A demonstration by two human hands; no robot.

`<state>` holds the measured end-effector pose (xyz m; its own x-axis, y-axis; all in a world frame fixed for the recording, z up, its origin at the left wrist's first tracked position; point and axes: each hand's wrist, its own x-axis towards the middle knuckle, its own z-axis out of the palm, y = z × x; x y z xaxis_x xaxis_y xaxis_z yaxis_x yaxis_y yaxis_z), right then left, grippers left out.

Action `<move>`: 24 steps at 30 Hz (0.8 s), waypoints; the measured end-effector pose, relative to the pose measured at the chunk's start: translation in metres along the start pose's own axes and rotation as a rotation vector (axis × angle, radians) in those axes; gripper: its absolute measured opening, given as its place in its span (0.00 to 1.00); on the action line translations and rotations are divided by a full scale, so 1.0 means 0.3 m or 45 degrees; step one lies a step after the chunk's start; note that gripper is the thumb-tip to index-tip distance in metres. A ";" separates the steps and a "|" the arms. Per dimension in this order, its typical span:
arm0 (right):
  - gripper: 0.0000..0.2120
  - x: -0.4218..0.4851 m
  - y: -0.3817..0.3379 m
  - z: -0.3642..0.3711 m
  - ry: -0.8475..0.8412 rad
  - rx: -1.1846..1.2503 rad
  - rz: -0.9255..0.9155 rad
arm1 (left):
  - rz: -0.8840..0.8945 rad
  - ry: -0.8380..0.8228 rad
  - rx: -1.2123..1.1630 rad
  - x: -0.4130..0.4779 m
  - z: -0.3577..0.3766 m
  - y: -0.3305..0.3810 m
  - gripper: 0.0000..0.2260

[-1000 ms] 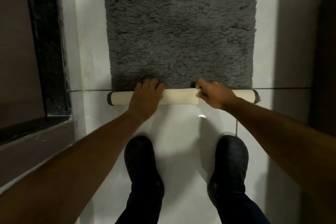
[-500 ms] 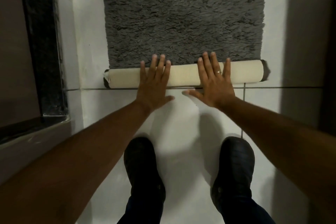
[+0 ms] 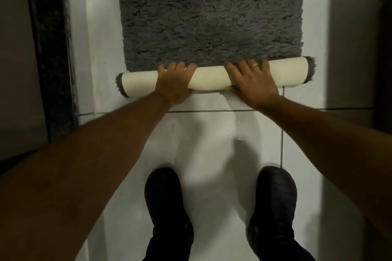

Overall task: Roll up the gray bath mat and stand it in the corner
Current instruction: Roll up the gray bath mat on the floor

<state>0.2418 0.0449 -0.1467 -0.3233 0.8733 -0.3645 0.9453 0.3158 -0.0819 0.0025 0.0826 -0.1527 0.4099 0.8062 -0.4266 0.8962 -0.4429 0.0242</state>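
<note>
The gray shaggy bath mat [image 3: 210, 15] lies flat on the white tiled floor, running away from me. Its near end is wound into a roll [image 3: 212, 77] that shows the cream backing, with gray pile at both ends. My left hand [image 3: 174, 85] wraps over the roll left of centre, fingers curled across its top. Right of centre, my right hand [image 3: 252, 82], with a ring on one finger, does the same. Both thumbs are tucked under the near side.
My two black shoes [image 3: 167, 203] [image 3: 273, 201] stand on the white floor tiles [image 3: 207, 144] just behind the roll. A dark stone door frame [image 3: 51, 48] runs along the left. A wall [image 3: 350, 38] and a dark edge [image 3: 385, 48] close the right side.
The roll has grown thicker and travelled further up the mat. My hands went from gripping, to flat palms pushing, and now curl around the roll again.
</note>
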 end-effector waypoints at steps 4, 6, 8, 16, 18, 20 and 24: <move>0.31 -0.163 -0.038 0.030 -0.209 0.084 -0.124 | 0.020 -0.412 -0.188 -0.141 0.049 0.052 0.33; 0.31 -0.239 -0.076 0.056 -0.297 0.094 -0.175 | -0.001 -0.370 -0.137 -0.259 0.095 0.093 0.33; 0.30 -0.253 -0.094 0.069 -0.376 0.116 -0.189 | -0.070 -0.140 -0.139 -0.396 0.139 0.154 0.33; 0.31 -0.215 -0.113 0.050 0.077 0.264 0.124 | 0.013 -0.066 -0.021 -0.315 0.137 0.143 0.57; 0.38 -0.231 -0.126 0.052 0.121 0.242 0.171 | 0.015 -0.071 0.010 -0.176 0.072 0.083 0.60; 0.50 -0.196 -0.102 0.042 0.032 0.136 0.107 | 0.035 -0.016 0.025 -0.095 0.014 0.045 0.61; 0.64 0.006 -0.015 -0.037 -0.084 0.056 0.215 | -0.017 0.152 0.008 -0.089 -0.001 0.023 0.59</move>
<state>0.2366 0.0491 -0.1367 -0.1577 0.8859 -0.4362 0.9874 0.1489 -0.0545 -0.0023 0.0582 -0.1409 0.4159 0.8527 -0.3161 0.9007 -0.4342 0.0137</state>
